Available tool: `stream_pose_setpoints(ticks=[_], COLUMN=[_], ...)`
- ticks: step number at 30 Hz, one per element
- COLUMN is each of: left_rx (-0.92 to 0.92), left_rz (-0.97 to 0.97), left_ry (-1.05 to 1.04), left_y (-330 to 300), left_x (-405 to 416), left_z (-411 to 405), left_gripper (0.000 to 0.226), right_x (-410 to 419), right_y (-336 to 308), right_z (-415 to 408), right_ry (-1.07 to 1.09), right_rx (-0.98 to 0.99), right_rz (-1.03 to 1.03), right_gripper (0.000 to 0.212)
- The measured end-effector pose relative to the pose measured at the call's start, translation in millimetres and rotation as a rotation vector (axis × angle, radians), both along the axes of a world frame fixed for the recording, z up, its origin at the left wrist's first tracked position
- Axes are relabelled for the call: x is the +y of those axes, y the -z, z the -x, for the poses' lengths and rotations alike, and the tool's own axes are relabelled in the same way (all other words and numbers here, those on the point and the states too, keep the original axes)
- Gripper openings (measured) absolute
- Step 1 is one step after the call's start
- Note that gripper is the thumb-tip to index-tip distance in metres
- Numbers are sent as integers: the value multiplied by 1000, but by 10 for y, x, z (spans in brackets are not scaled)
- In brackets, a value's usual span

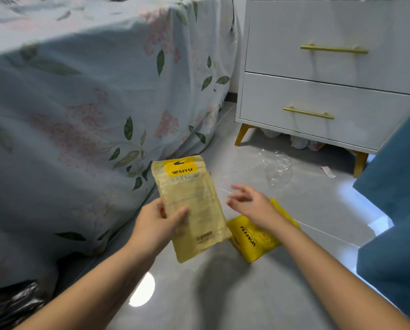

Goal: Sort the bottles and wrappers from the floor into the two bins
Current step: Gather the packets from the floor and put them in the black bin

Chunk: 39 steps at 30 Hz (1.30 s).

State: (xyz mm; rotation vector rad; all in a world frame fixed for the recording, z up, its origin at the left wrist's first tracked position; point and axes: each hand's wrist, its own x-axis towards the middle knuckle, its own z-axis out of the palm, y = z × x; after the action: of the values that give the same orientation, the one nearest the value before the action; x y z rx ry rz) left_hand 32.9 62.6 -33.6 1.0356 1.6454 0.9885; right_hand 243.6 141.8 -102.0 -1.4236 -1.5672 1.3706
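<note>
My left hand (160, 222) grips a pale yellow flat wrapper pouch (192, 201) by its lower left edge, thumb across its front, held upright above the floor. A second, brighter yellow wrapper (254, 239) lies flat on the grey tiles just right of it. My right hand (251, 202) hovers over that wrapper with fingers spread and relaxed, holding nothing. A crumpled clear plastic wrapper (276, 166) lies on the floor farther back, in front of the nightstand. No bottle or bin shows clearly.
A bed with a floral sheet (80, 103) fills the left. A white two-drawer nightstand (330, 91) on gold legs stands behind, with crumpled scraps (304, 142) under it and a small paper scrap (327, 172) beside. Blue fabric (399, 210) at right; a black plastic bag (16, 303) bottom left.
</note>
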Motion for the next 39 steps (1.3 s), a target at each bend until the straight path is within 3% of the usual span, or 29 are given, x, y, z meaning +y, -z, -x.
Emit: stream_pose_setpoints(ticks=[2, 4, 7, 11, 12, 14, 16, 17, 20, 22, 26, 31, 34, 39], left_rx=[7, 23, 22, 10, 10, 7, -9, -22, -90, -149, -286, -311, -395, -199], left_rz=[19, 59, 107, 170, 178, 189, 208, 217, 242, 264, 252, 190, 171, 118], left_ry=[-23, -21, -17, -35, -46, -74, -116, -143, -221, -240, -208, -197, -274, -303], left_y=[-12, 18, 78, 143, 166, 218, 278, 315, 439, 505, 485, 395, 362, 471], left_x=[-36, -73, -120, -167, -174, -185, -199, -208, -236, -235, -183, -153, -129, -131], left_z=[7, 23, 32, 37, 46, 62, 86, 96, 107, 84, -20, -148, -161, -179], left_gripper=[12, 12, 13, 13, 13, 13, 12, 11, 13, 17, 20, 20, 36, 11], right_x=[238, 365, 385, 347, 334, 332, 315, 297, 288, 221, 108, 92, 119, 172], right_y=[131, 287, 467, 626, 630, 643, 618, 575, 448, 295, 268, 393, 462, 587], right_z=[-321, -564, -678, -683, -676, -689, -664, -628, -504, -324, 155, 451, 468, 506], right_ry=[18, -228, -502, -587, -563, -513, -367, -247, -24, -91, -254, -135, -83, -157], right_rx=[-556, -932, -1187, -1352, -1307, -1085, -667, -378, 436, 669, 662, 631, 599, 501], right_rz=[-255, -181, -18, -15, 10, 36, 96, 156, 394, 444, 513, 526, 470, 504], right_gripper=[81, 99, 113, 117, 104, 52, 18, 17, 75, 78, 63, 53, 50, 61])
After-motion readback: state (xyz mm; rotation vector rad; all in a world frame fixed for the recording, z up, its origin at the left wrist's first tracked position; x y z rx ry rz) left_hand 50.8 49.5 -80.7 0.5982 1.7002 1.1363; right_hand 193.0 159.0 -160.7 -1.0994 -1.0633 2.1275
